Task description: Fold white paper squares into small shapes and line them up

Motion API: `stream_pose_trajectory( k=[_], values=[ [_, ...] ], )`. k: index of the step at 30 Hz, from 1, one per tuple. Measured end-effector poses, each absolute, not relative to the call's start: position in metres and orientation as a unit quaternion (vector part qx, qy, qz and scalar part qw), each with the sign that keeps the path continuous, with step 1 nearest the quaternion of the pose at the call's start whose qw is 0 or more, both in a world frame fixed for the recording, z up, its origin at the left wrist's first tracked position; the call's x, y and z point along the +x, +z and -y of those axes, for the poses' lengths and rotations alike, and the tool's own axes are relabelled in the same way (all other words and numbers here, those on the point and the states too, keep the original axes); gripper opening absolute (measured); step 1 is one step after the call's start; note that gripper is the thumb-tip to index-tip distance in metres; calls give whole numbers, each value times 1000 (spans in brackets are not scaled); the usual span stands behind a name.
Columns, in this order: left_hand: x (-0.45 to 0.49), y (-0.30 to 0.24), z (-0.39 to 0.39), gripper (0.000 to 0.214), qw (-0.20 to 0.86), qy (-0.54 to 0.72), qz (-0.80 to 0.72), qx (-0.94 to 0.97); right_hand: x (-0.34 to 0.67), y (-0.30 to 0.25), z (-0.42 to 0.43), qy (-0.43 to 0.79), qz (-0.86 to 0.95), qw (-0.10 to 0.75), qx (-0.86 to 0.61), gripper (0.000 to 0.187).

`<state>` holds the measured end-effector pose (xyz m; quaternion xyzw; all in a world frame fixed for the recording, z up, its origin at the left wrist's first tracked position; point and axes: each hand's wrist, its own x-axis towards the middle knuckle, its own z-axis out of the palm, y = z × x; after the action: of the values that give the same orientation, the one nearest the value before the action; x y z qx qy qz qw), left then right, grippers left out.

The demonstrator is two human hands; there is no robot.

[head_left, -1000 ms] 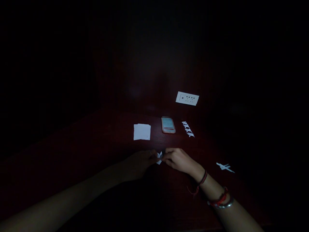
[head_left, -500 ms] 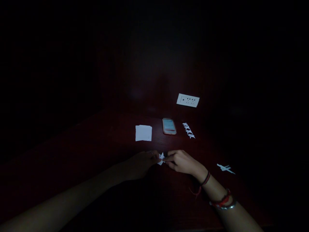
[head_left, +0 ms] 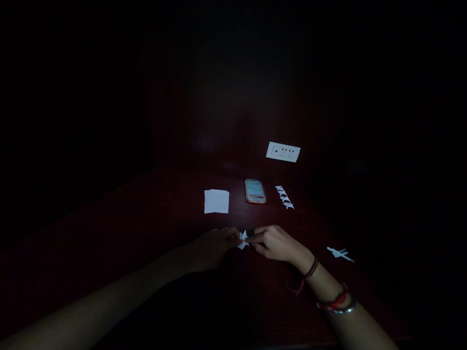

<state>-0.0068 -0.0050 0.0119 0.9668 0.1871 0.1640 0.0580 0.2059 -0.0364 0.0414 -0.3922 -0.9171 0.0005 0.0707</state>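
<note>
Between my two hands, low over the dark red table [head_left: 153, 218], is a small piece of folded white paper [head_left: 243, 240] with pointed corners. My left hand [head_left: 217, 248] pinches it from the left, the thumb lying on its face. From the right, my right hand [head_left: 273, 243] has its fingertips closed on the paper's other side. Parts of the paper are hidden under the fingers. Just beyond my left hand lies a stack of white paper squares [head_left: 216, 201].
A phone-like object with a blurred screen [head_left: 255, 191] lies at the back. Beside it runs a row of folded white paper pieces [head_left: 284, 197]. Thin paper strips [head_left: 340, 254] lie crossed at the right. A socket plate [head_left: 283, 151] is on the wall. The surroundings are very dark.
Both hands hold the folded paper in nearly the same pose. The whole view has shifted very slightly; nothing else has visibly moved.
</note>
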Motion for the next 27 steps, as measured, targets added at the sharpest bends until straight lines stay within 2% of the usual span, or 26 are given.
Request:
stream_pose_trajectory(
  k=[10,15,20,27],
  values=[
    [-8,9,4,50,73,173,-197,962,209,39,33,-9,921,65,-384,22],
    [-11,5,6,56,78,189,-190,960,214,40,32,-6,903,111,-415,26],
    [-6,5,8,63,140,227,-194,944,211,36,30,7,899,129,-417,25],
    [1,9,7,49,215,313,-192,905,209,32,29,37,891,174,-419,22]
  ],
)
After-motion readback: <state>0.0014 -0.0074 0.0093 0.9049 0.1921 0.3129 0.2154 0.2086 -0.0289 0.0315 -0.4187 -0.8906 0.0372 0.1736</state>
